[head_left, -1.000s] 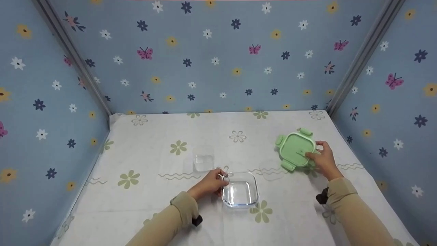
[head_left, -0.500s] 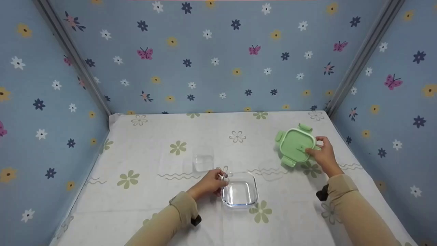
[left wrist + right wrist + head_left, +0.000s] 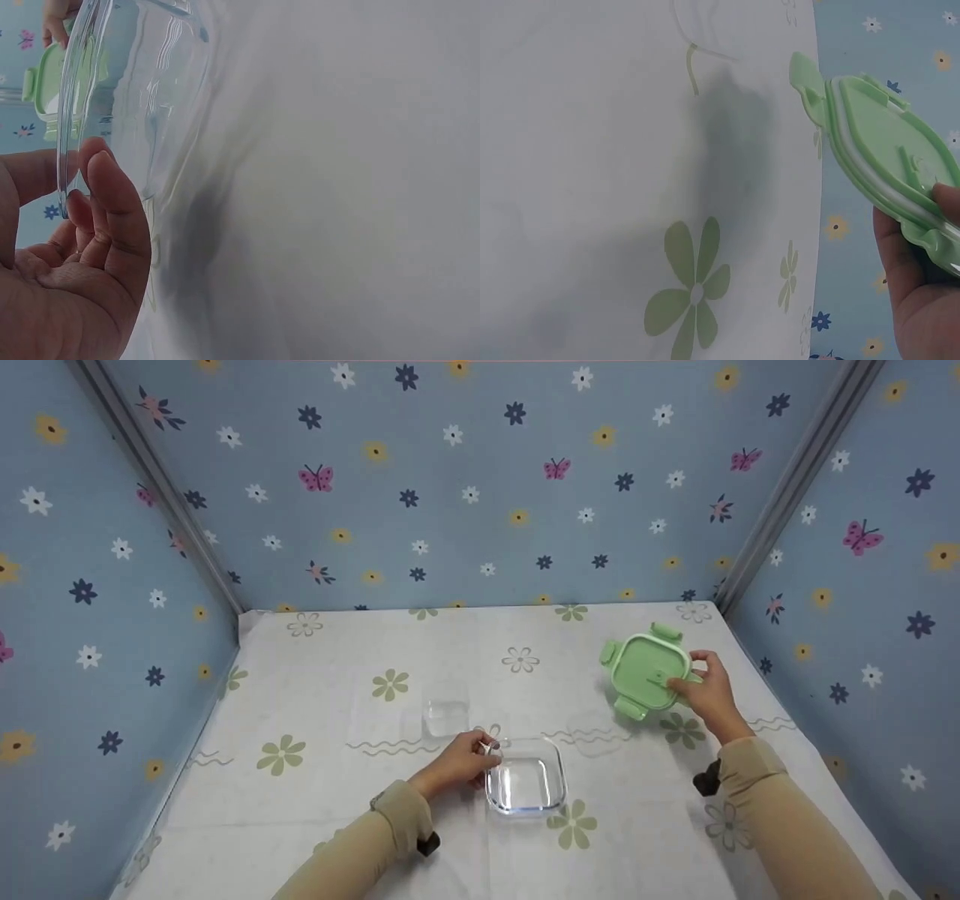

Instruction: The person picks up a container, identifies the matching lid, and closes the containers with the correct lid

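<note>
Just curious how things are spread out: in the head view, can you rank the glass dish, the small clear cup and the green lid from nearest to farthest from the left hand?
1. Glass dish: touching the left hand, just to its right.
2. Small clear cup: behind the hand, slightly left, apart from it.
3. Green lid: far right, held off the table by the right hand.

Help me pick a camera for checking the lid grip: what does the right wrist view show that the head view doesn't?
Only the right wrist view shows the green lid edge-on, lifted off the tablecloth, its shadow beneath. Only the head view shows the left hand holding the glass container and a small clear container. Both show the right hand gripping the lid.
</note>
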The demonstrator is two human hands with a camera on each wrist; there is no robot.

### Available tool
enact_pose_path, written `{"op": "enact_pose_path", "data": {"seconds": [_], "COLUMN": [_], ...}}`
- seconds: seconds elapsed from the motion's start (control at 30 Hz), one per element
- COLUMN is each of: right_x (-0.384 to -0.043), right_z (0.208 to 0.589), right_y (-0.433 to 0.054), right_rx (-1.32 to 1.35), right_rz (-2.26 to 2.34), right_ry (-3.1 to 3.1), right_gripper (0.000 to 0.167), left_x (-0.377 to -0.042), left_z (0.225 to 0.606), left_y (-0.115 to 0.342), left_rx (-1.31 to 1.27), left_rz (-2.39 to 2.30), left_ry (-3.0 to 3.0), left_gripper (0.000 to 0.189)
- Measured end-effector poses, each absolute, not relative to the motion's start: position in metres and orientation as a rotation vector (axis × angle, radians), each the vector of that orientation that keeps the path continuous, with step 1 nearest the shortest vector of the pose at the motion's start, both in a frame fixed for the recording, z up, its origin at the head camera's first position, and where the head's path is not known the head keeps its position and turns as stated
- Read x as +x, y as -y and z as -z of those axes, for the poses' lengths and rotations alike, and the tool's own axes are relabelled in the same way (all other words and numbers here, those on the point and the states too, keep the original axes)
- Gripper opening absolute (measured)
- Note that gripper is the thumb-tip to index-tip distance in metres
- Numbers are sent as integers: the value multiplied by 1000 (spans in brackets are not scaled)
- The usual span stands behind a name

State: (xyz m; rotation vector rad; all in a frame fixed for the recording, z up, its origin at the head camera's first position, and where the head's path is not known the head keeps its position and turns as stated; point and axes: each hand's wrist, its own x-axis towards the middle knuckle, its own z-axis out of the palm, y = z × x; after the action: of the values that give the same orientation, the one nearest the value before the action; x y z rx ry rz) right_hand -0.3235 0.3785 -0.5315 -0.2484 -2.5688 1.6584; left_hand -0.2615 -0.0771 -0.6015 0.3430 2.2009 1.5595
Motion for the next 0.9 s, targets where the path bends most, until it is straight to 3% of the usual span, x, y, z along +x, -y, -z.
{"op": "enact_pose_path", "data": {"seconds": [0.23, 0.53, 0.9], "right_x": [-324, -318, -314], "right_z": [529, 521, 517], "right_y": [-372, -359, -348], "right_rx": [-197, -192, -159], "right_rz": [-1671, -1674, -1714], "right_ry": [2572, 2565, 2563], "right_gripper": [65, 61, 60], "left_x": [-262, -264, -268], "left_z": [596, 594, 584], "left_y": [79, 83, 89], "left_rx": [405, 413, 563], "left_rz": [-1495, -1422, -1408], "left_ry": [-2297, -2378, -2500], "left_gripper": [23, 36, 33]}}
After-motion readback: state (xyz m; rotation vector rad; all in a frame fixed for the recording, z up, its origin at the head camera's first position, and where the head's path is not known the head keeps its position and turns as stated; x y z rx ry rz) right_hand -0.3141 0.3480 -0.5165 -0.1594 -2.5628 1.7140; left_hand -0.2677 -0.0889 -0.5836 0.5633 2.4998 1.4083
